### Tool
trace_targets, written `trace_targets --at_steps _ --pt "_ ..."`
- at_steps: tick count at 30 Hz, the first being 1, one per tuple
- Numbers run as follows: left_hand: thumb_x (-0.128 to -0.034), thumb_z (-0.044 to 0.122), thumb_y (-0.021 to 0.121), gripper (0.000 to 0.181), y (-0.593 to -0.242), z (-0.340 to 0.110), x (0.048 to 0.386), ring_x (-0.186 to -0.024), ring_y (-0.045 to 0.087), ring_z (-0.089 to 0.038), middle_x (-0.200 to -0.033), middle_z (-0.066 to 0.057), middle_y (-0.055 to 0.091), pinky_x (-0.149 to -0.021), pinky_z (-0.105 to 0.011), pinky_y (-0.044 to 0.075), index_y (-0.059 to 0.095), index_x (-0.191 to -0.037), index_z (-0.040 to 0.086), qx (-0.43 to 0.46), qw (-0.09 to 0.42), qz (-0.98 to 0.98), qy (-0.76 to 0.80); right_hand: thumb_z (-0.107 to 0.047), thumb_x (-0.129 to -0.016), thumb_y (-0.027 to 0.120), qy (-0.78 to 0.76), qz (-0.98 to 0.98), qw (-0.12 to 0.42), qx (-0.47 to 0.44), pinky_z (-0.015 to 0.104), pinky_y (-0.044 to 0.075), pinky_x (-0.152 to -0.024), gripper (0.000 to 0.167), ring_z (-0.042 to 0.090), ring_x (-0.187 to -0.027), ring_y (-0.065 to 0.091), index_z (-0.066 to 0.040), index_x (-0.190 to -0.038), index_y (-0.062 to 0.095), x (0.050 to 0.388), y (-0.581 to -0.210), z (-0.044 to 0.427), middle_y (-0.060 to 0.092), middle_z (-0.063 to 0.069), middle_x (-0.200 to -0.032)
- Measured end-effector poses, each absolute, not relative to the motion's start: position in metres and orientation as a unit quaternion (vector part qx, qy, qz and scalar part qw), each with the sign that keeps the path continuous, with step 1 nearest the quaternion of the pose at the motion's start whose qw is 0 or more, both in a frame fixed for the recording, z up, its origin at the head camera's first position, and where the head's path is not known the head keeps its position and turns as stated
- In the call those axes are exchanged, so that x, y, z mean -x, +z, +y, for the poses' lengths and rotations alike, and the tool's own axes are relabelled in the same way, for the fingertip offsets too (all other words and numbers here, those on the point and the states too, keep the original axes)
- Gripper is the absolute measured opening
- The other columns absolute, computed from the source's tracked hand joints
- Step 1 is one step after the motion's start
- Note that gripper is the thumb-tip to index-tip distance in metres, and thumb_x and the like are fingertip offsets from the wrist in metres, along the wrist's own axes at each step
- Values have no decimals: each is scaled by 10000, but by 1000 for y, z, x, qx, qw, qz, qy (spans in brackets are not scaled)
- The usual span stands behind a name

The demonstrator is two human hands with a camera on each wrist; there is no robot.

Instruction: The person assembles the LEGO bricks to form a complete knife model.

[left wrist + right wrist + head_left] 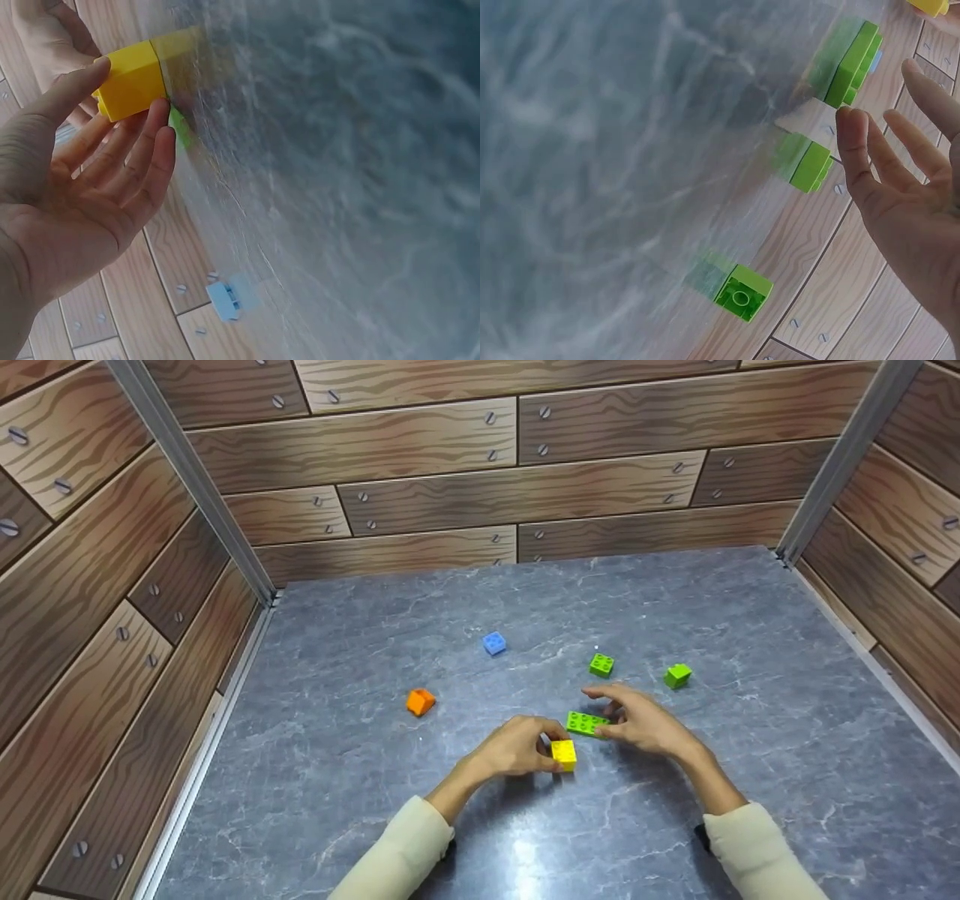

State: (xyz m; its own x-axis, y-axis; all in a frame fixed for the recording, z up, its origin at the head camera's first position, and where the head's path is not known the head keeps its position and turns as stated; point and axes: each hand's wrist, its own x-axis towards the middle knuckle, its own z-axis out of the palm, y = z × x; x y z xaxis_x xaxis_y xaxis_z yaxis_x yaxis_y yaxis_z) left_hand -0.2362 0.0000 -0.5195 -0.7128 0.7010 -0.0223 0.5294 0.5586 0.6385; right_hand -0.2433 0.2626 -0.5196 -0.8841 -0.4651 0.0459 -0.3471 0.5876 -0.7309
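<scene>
A yellow block (564, 755) is pinched between thumb and fingers of the left hand (517, 748); the left wrist view shows the yellow block (132, 81) at the fingertips of the left hand (97, 165). Just behind it lies a long green brick (586, 724), studs up. The right hand (649, 724) is over that brick's right end, fingers spread and thumb by its edge. In the right wrist view the right hand (911, 202) has its fingers apart beside the long green brick (853, 66); whether it touches the brick I cannot tell.
A small green brick (601, 664) lies behind the right hand, with another green brick (678, 676), tipped over, to its right. Farther back is a blue brick (494, 643). An orange block (421, 702) lies at the left. Wood-patterned walls (427, 442) enclose the grey marbled table (337, 660).
</scene>
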Motion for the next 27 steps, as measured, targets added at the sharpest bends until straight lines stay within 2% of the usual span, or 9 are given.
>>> trace_targets --at_steps 10,20,27 --pt "-847 176 876 388 -521 1 236 -849 697 -31 -1144 -16 760 -793 -174 533 757 -1214 126 -339 133 878 311 -6 -877 800 -377 889 72 248 513 545 -898 487 332 -1030 635 30 -1333 634 246 -521 258 642 229 -1299" --pt "-839 167 881 396 -522 0 236 -852 701 -25 -1153 -23 757 -788 -170 533 762 -1214 126 -333 135 876 322 1 -783 870 -348 909 78 217 477 533 -884 429 276 -980 628 -5 -1167 679 248 -525 250 691 132 -1125" --pt "-830 154 889 401 -527 0 237 -864 708 -19 -1117 -13 768 -778 -140 525 767 -1209 107 -329 141 874 329 67 -727 830 -327 919 58 211 409 514 -821 347 249 -895 615 15 -1049 712 249 -525 246 685 105 -981"
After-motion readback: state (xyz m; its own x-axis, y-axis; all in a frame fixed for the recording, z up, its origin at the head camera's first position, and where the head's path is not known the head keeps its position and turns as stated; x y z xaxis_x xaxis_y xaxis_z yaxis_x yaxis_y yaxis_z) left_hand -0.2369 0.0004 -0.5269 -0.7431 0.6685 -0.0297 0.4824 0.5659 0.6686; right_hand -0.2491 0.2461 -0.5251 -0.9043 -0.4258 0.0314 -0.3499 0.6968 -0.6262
